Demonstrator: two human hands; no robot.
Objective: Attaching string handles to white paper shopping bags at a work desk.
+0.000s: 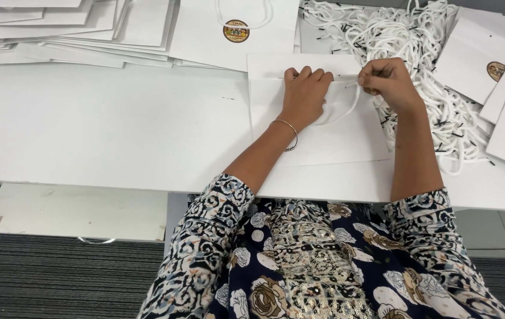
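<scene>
The bag [317,127] is pressed flat by the left hand [304,94] so the cord [347,103], pinched by the right hand [387,80] at the bag's top edge, can be handled.

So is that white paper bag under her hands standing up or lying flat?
Lying flat. The white paper bag rests folded on the table; the left hand presses its top edge, and the right hand pinches its cord handle.
</scene>
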